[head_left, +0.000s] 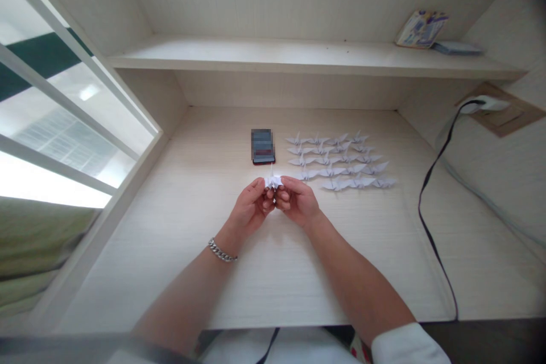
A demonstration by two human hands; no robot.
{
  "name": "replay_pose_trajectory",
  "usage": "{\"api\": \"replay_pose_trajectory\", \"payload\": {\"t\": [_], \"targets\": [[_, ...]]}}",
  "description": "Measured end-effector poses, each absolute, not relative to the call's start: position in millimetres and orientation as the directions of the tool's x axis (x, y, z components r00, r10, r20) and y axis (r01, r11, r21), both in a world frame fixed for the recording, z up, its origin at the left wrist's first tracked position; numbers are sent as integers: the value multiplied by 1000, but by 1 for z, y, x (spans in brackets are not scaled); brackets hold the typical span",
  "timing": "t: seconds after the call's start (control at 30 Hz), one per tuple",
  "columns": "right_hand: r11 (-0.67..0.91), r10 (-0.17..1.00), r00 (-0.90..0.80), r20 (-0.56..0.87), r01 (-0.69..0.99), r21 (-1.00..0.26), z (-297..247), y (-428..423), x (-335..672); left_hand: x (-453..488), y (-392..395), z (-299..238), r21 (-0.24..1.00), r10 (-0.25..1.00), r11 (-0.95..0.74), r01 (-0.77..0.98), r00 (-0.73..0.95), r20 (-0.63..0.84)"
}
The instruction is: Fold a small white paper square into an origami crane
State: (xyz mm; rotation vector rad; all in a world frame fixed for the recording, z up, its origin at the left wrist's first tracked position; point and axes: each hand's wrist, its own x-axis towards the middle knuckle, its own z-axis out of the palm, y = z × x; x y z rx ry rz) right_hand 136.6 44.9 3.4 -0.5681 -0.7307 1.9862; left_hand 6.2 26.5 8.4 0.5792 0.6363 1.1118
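A small white paper crane (273,181) is pinched between my two hands above the desk. My left hand (251,205) grips one side of it with thumb and fingers. Opposite, my right hand (299,200) holds the other side, and the fingertips of both hands meet beneath it. Several finished white paper cranes (339,160) stand in rows just beyond and to the right of my right hand. Behind the held crane lies a dark phone (263,146), its screen blurred.
A black cable (420,205) runs from a wall socket (507,111) down the desk's right side. On the shelf (256,56) stands a small colourful box (422,28), with a flat grey item (457,48) beside it. White railing bars (60,77) border the left.
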Motion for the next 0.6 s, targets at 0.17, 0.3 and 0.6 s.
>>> {"api": "replay_pose_trajectory", "payload": {"t": [0.17,0.3,0.6], "targets": [[-401,859,-505,-82,-565,-721,4,44,139,2,28,9,750,930,335,-570,328,-165],[-367,859,-501,-108,-455,-812,4,44,144,-3,31,9,840,923,340,-423,323,-211],[-385,855,-467,-224,-284,-878,4,44,153,-7,33,4,918,929,291,-269,310,-203]]}}
